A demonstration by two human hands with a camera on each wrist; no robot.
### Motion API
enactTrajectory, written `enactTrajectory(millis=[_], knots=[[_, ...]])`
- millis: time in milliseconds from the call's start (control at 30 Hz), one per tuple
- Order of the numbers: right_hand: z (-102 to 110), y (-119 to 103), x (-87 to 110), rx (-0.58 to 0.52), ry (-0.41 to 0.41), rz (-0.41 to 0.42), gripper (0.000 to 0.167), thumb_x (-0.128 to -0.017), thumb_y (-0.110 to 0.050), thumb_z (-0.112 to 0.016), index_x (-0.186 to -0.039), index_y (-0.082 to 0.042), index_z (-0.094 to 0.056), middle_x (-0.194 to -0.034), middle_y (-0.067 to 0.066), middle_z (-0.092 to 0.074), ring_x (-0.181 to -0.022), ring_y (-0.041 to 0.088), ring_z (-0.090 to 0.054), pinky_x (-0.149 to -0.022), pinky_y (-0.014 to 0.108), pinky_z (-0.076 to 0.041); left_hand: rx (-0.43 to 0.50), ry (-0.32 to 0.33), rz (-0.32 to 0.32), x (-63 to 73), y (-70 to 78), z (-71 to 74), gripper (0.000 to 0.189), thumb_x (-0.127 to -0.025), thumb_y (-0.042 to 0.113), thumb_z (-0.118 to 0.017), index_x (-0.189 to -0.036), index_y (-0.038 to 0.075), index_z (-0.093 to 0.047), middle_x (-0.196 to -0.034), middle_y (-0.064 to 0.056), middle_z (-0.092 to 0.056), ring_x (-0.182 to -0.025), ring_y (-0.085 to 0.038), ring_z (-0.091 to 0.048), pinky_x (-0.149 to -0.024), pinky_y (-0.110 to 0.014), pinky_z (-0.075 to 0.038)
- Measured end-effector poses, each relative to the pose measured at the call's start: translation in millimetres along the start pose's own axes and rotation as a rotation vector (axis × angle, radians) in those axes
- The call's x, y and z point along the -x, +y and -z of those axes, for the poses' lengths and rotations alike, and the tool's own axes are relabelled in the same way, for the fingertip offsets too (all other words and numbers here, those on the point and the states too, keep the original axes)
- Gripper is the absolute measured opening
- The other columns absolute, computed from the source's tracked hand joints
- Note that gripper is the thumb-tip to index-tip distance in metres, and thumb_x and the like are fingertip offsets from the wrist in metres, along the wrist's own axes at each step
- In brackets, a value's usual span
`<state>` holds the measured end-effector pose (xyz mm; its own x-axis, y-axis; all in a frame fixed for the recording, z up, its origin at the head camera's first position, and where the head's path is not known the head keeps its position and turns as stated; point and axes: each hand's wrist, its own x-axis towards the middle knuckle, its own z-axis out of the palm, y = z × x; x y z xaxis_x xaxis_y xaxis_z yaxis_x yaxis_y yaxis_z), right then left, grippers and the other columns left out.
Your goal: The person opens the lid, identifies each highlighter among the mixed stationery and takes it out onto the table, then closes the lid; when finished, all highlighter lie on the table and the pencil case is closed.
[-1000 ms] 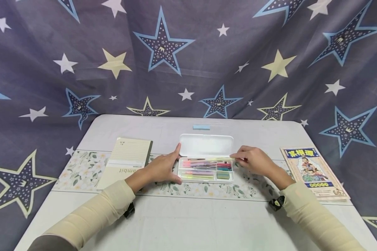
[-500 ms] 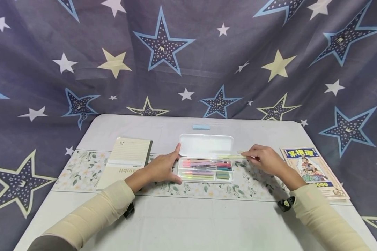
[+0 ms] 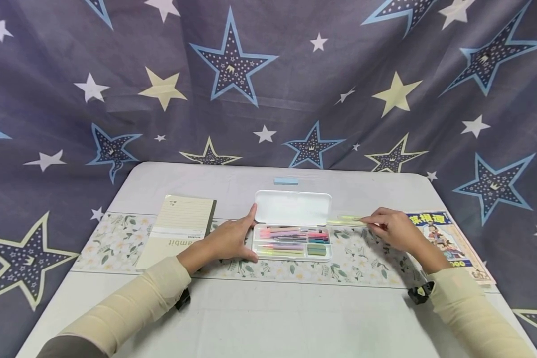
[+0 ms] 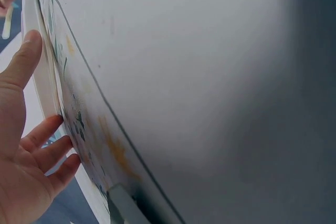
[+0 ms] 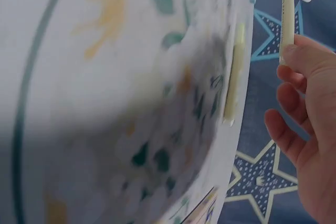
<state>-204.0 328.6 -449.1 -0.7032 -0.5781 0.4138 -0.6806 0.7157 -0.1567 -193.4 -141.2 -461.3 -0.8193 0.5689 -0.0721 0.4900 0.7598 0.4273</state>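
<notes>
A white pencil case (image 3: 293, 258) lies with its lid raised at mid-table, several colored pens and a greenish block inside. My left hand (image 3: 228, 240) holds the case's left end, thumb at the front corner and fingers toward the lid. To the right of the case, my right hand (image 3: 396, 228) pinches a pale yellow pen (image 5: 286, 14) by its end, between thumb and forefinger. A second yellow pen (image 5: 235, 80) lies on the table near it. In the left wrist view, the left hand's fingers (image 4: 52, 156) touch the case edge.
A notebook (image 3: 174, 223) lies left of the case, partly behind the left forearm. At the right a comic-covered booklet (image 3: 445, 238) is partly hidden by the right hand. A light blue block (image 3: 286, 181) sits behind the lid. A starry cloth hangs at the back.
My right hand has carried the yellow pen from above the case rightward to the table beside it. The left hand stays at the case's left end.
</notes>
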Motion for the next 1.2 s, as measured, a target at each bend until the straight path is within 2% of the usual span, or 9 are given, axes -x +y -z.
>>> enactTrajectory(millis=[167,467,800,1200], knots=[[-3.6,10.5,10.2,0.025,-0.026,-0.025,0.026,-0.083,-0.001,-0.080,-0.107,-0.012,-0.082,-0.087,0.000,-0.071,-0.063,0.002,-0.055,-0.054,0.024,-0.046,-0.005,-0.001,-0.005,0.3,1.0,1.7,0.145,-0.069,0.062,-0.087,-0.163,0.006,0.009,-0.145,-0.003,-0.059,-0.129,-0.026,-0.061,-0.108,-0.045,-0.048],[-5.8,24.4,18.7,0.029,-0.061,-0.070,0.025,-0.084,0.000,-0.078,-0.106,-0.011,-0.082,-0.088,0.003,-0.071,-0.063,0.001,-0.054,-0.054,0.024,-0.044,-0.003,-0.009,0.005,0.3,1.5,1.5,0.146,-0.069,0.062,-0.087,-0.163,0.007,0.010,-0.145,-0.002,-0.059,-0.130,-0.025,-0.060,-0.111,-0.044,-0.046],[-7.5,29.4,21.1,0.040,-0.185,-0.172,0.024,-0.090,-0.006,-0.075,-0.113,-0.013,-0.080,-0.093,0.004,-0.072,-0.070,0.008,-0.062,-0.058,0.026,-0.047,-0.004,-0.013,0.003,-0.1,0.6,1.1,0.147,-0.068,0.064,-0.086,-0.163,0.007,0.010,-0.146,-0.003,-0.059,-0.130,-0.026,-0.060,-0.111,-0.043,-0.046],[-7.3,32.8,23.1,0.044,-0.222,-0.191,0.026,-0.090,-0.008,-0.076,-0.115,-0.015,-0.080,-0.090,0.000,-0.072,-0.071,0.010,-0.062,-0.062,0.031,-0.049,-0.007,-0.013,0.016,-1.0,0.6,-1.2,0.148,-0.067,0.065,-0.086,-0.163,0.010,0.013,-0.146,-0.001,-0.058,-0.130,-0.024,-0.060,-0.110,-0.043,-0.047]])
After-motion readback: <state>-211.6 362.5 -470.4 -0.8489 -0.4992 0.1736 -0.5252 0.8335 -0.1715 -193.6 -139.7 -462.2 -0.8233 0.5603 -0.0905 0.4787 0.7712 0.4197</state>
